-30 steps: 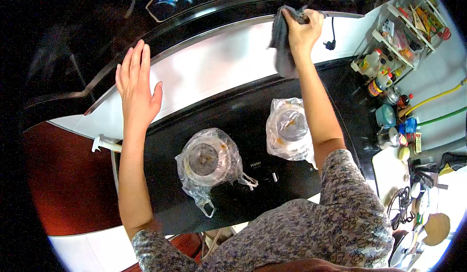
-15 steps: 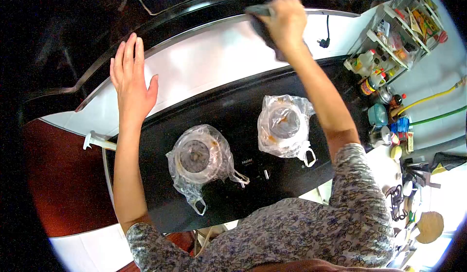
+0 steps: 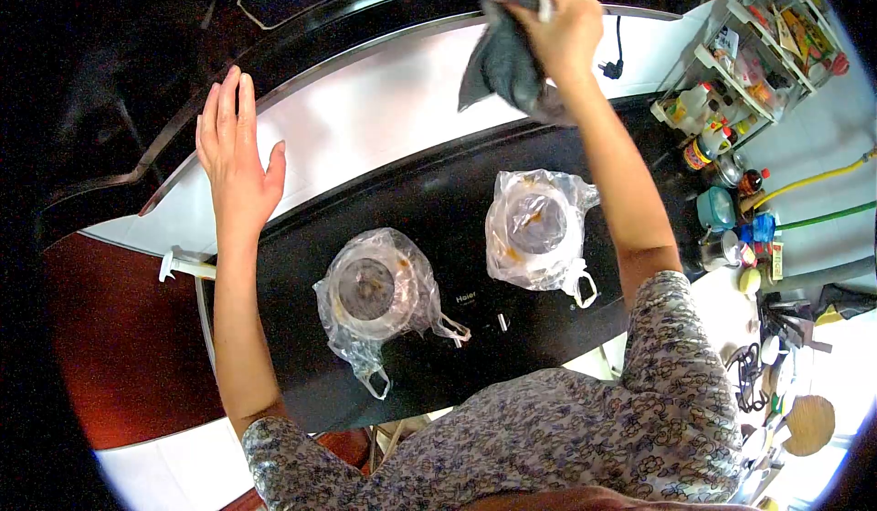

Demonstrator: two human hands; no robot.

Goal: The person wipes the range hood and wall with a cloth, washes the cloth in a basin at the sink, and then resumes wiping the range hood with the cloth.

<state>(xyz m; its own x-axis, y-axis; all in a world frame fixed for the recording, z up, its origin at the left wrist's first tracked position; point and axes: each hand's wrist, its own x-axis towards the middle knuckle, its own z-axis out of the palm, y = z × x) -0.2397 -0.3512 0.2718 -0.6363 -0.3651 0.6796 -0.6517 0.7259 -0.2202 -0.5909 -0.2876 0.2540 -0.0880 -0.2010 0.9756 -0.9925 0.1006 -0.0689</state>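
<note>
A dark grey cloth [image 3: 510,65] hangs from my right hand [image 3: 568,34], whose fingers are closed on it at the lower edge of the black range hood [image 3: 384,0]. My left hand [image 3: 236,146] is open and flat, fingers together and thumb out, with its fingertips at the left part of the hood's edge. Whether they press on it I cannot tell. Below both hands lies a black glass gas stove [image 3: 438,237]. Two burners on it are covered by clear plastic bags, the left bag [image 3: 379,287] and the right bag [image 3: 537,230], each with loose handles.
A white spray bottle [image 3: 187,266] stands beside the stove at left. To the right are a rack [image 3: 731,77] with bottles and packets, a teal container [image 3: 715,208], and yellow [image 3: 813,180] and green hoses. A black plug [image 3: 612,68] hangs by the wall.
My right hand has moved up and to the right along the hood's edge, and more of the cloth now hangs spread out. My left hand has shifted slightly left in view.
</note>
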